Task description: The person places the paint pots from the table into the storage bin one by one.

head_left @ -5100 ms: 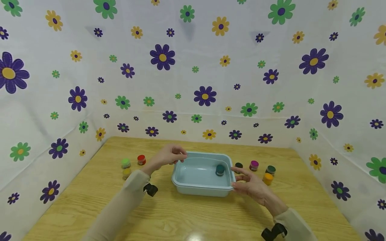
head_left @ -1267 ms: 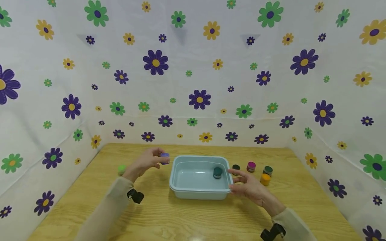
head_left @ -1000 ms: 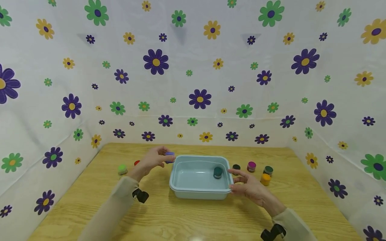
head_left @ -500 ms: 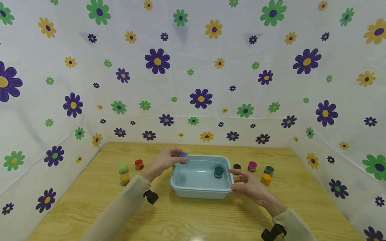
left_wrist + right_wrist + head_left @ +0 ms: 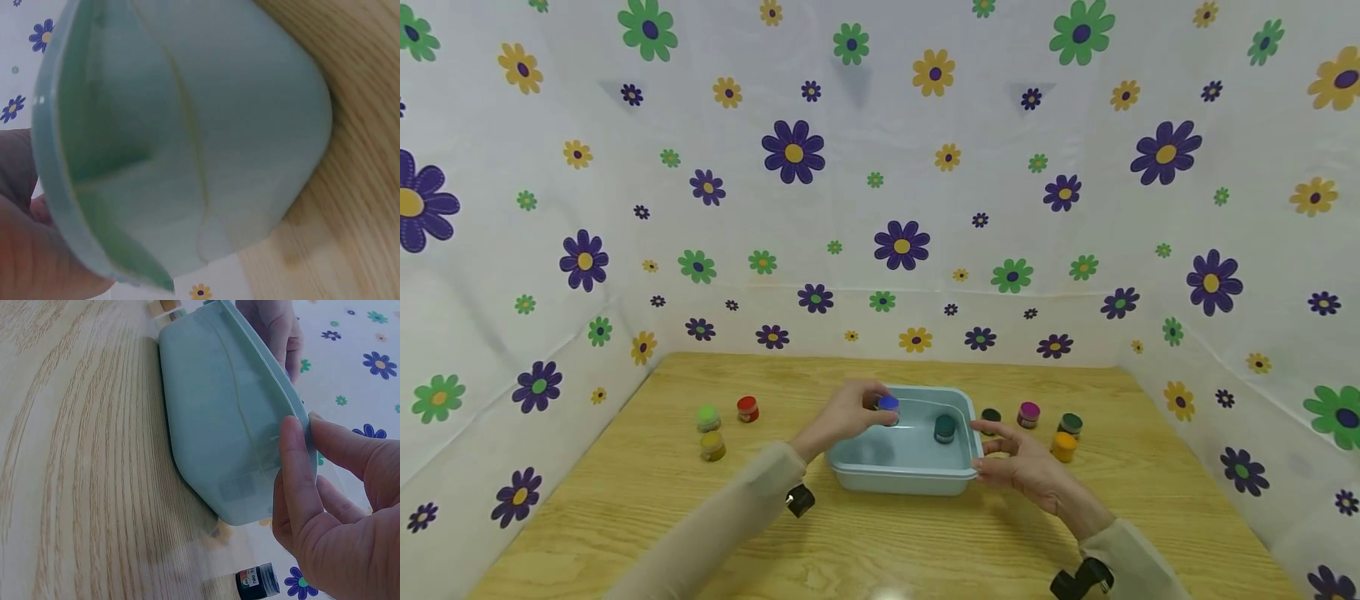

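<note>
Closest to me on the feed are the black cameras (image 5: 1082, 577) on both wrists, poking out of beige sleeves (image 5: 1138, 562) above the bare front of the wooden desk (image 5: 925, 542). Next up, I've got the right hand (image 5: 1026, 471) on the right end of the pale blue tub (image 5: 902, 472), thumb and fingers pinching its rim from either side. The orange jar (image 5: 1063, 447) stands beyond that hand, the yellow jar (image 5: 712, 446) over on the left. A teal jar (image 5: 944, 429) sits inside the tub toward the right. A bit further back I see the dark green jar (image 5: 1071, 426) and the light green jar (image 5: 708, 418). My left hand (image 5: 846, 412) reaches over the tub's left wall, fingers clamped on the blue jar (image 5: 888, 404) in the far left part (can't tell if it's touching bottom, sorry). The magenta jar (image 5: 1028, 415), blackish jar (image 5: 991, 416) and red jar (image 5: 747, 409) stand around the tub, and behind everything hangs the flowery sheet (image 5: 850, 225).
</note>
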{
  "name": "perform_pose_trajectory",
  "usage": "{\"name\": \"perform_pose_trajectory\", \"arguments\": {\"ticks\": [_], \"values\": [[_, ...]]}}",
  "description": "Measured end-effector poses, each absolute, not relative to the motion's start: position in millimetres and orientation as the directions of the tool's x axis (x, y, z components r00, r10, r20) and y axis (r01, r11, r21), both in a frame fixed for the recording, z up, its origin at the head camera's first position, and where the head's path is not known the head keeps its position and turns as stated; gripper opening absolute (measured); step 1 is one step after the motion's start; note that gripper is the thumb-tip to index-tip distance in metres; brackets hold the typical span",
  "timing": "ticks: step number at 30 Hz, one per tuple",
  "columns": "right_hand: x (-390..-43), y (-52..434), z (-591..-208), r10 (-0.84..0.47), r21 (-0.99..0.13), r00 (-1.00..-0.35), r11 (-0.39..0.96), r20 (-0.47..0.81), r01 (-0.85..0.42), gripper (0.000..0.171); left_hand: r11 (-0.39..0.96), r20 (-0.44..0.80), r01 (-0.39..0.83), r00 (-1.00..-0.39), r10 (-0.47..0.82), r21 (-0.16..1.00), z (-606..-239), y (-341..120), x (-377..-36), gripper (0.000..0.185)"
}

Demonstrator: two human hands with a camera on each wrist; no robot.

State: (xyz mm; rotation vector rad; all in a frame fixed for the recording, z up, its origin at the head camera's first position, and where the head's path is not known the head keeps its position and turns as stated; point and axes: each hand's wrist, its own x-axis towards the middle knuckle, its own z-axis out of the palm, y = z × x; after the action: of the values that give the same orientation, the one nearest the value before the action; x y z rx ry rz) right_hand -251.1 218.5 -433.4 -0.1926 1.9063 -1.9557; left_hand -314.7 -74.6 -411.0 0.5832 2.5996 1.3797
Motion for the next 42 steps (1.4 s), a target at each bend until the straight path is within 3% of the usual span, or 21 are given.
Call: {"name": "perform_pose_trajectory", "arguments": {"ticks": [7, 16, 24, 42], "values": [[-252, 217, -432, -0.367, -0.981, -0.912, 0.017, -0.185, 0.193, 0.070, 0.549, 0.061, 0.291, -0.916, 0.397, 0.783, -415, -61, -310, 0.035], [-251, 218, -433, -0.373, -0.981, -0.910, 0.010, -0.182, 0.193, 0.070, 0.491, 0.038, 0.287, -0.889, 0.456, 0.823, -426, -46, -309, 0.025], [-252, 218, -433, -0.386, -0.982, -0.905, 0.006, -0.179, 0.191, 0.070, 0.504, 0.051, 0.316, -0.881, 0.470, 0.804, -429, -29, -304, 0.028], [-252, 218, -434, -0.392, -0.982, -0.903, 0.002, -0.176, 0.190, 0.071, 0.437, 0.000, 0.230, -0.885, 0.466, 0.870, -434, -6, -303, 0.030]]}}
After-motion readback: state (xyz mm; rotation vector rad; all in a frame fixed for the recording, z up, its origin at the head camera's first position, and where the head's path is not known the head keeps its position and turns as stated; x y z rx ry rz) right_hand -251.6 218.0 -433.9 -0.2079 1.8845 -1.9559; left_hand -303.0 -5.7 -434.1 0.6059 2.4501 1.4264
